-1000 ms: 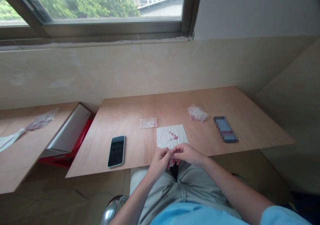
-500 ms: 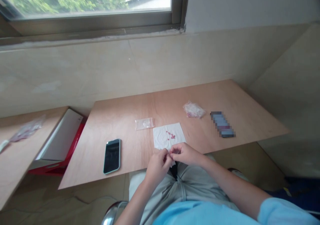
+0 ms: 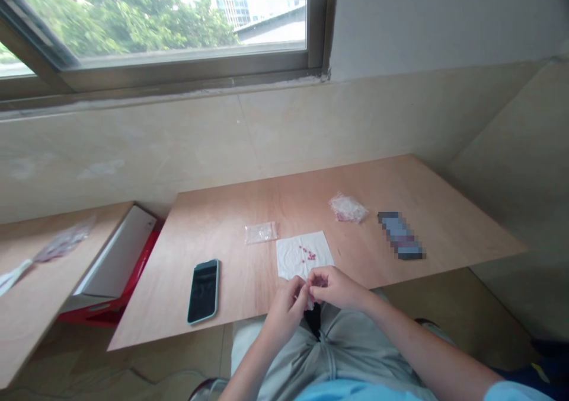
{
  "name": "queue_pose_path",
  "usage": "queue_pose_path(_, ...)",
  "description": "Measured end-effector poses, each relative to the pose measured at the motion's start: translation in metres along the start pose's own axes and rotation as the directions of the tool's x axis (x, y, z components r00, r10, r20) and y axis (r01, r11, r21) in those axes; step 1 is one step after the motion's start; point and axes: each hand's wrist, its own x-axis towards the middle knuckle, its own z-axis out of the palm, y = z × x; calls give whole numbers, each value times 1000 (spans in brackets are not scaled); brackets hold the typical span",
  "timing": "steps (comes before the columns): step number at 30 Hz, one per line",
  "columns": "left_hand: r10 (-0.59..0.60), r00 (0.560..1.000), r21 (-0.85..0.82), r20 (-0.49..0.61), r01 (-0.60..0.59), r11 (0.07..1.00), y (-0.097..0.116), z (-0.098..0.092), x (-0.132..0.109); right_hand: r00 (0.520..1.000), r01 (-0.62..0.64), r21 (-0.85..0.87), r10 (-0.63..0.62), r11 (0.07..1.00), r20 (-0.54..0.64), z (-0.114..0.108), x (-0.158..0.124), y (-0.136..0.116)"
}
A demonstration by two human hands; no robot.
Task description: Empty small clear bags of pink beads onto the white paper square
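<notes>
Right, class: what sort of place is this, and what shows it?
Probably an indoor workroom or study: a wooden table stands below a window, with small red pieces on a white sheet.

The left hand (image 3: 284,301) and right hand (image 3: 338,286) nearly meet; small red pieces (image 3: 312,257) on a white cloth (image 3: 288,260) lie at their 12 o'clock, a phone (image 3: 203,292) at 9.

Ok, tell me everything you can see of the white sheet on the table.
The white sheet is thin, roughly square and lightly creased; it could be tissue or cloth, I can't tell which. It lies flat near the front edge of the wooden table. Small red pieces are scattered around its middle. The left hand and right hand partly hide its near edge, so whether they touch it is unclear.
</notes>
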Motion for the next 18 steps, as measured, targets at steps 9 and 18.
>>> queue_pose_path(9,83,989,315,-122,-41,948,5,2,-5,991,62,-241,-89,968,-101,12,-2,-1)
queue_pose_path(18,157,953,479,-259,-14,878,3,1,-11,961,11,-428,-128,904,-245,5,-3,-1)
